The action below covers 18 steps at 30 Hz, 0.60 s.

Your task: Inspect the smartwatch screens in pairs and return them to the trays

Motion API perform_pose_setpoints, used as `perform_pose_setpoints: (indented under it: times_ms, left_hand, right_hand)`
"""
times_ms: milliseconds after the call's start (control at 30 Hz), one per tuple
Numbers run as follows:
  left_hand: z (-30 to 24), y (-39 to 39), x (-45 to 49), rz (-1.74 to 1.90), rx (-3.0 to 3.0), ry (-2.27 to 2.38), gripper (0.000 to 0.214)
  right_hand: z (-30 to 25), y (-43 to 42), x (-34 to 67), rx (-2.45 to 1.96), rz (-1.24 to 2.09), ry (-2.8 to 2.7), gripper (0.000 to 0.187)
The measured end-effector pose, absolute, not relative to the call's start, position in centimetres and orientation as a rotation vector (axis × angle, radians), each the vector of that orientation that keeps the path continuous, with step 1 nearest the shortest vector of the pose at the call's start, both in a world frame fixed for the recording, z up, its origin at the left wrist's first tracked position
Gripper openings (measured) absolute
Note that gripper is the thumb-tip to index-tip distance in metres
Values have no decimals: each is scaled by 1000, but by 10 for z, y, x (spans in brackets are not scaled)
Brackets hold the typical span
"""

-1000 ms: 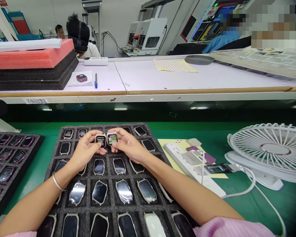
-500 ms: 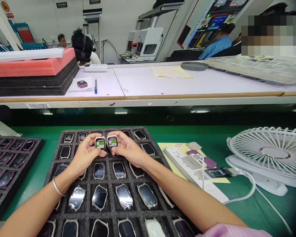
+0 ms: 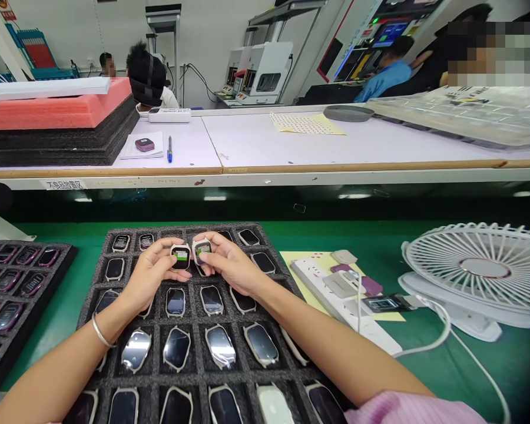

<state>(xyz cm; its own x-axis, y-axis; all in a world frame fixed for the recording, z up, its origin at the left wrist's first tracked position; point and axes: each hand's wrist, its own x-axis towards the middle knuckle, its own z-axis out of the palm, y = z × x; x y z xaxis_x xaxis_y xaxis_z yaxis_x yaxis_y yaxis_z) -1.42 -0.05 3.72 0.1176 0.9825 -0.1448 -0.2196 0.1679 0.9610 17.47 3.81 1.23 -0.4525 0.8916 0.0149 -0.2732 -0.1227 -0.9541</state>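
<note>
My left hand (image 3: 155,272) grips a light-framed smartwatch (image 3: 181,259) without a strap, its screen lit green and white, with the thumb on the screen's left side. Close beside it, my right hand (image 3: 228,264) holds a second smartwatch (image 3: 202,249) of the same kind, its thumb lying across the lit screen. Both watches are raised above a dark foam tray (image 3: 192,377), where several similar watches with dark screens lie in separate compartments. One piece in the front row (image 3: 274,405) shows a plain white face. My forearms hide part of the tray.
On the left lies another foam tray (image 3: 55,281) of purple-framed watches. To the right are a white power strip (image 3: 342,306), a cabled watch (image 3: 386,302) and a white fan (image 3: 481,268). A raised shelf (image 3: 256,144) with stacked foam (image 3: 57,112) crosses behind; people sit beyond it.
My right thumb has moved onto the screen of its watch, and my left thumb has shifted up onto the other screen. The whole view has shifted slightly.
</note>
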Motion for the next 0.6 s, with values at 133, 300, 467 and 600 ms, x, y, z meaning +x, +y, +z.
perform_pose_setpoints:
  times_ms: [133,300,467,600]
  left_hand:
    - [39,-1,-13,1114,979,1030,38]
    - [39,0,-13,1118,981,1050,38]
    - [38,0,-13,1119,992,1060,37]
    - [38,1,-14,1128,988,1069,35]
  right_hand:
    - [12,39,175,-772,1698,-1286,36]
    - [12,38,174,-779,1690,-1306,34]
    - [13,38,174,-751,1685,-1332,34]
    - [12,38,176,-746,1685,-1363,34]
